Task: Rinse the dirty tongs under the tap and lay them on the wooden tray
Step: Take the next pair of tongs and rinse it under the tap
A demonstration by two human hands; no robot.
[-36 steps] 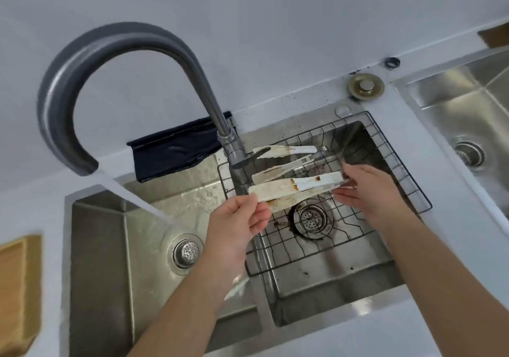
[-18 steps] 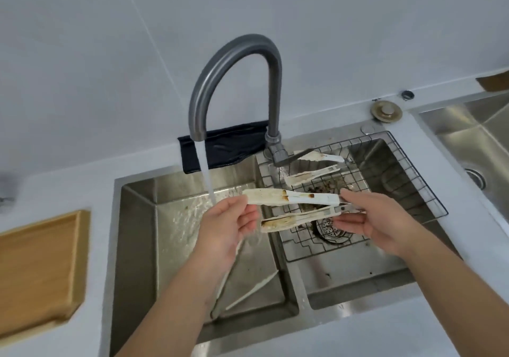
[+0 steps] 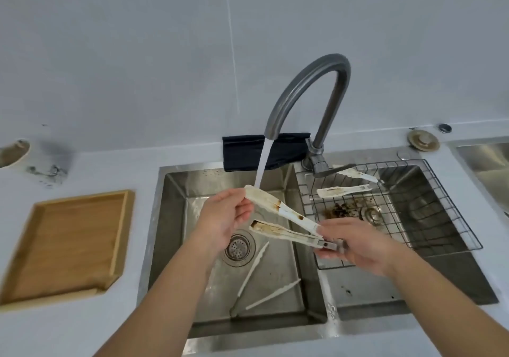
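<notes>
I hold white tongs [image 3: 281, 219] with brown stains over the left sink basin [image 3: 176, 219]. My left hand [image 3: 223, 219] pinches the tip of the upper arm, which sits under the running water from the grey tap [image 3: 305, 100]. My right hand [image 3: 358, 246] grips the hinge end. The two arms spread apart toward the left. A wooden tray [image 3: 66, 243] lies on the counter at the left, with nothing on it.
A second pair of white tongs [image 3: 261, 282] lies in the left basin near the drain [image 3: 238, 246]. Another dirty pair [image 3: 344, 188] rests on the wire rack [image 3: 440, 219] over the right basin. A dark cloth [image 3: 242, 152] hangs behind the tap.
Both hands carried the tongs left from over the wire rack to the left basin, and the upper arm's tip now reaches the water stream. The camera view has swung left.
</notes>
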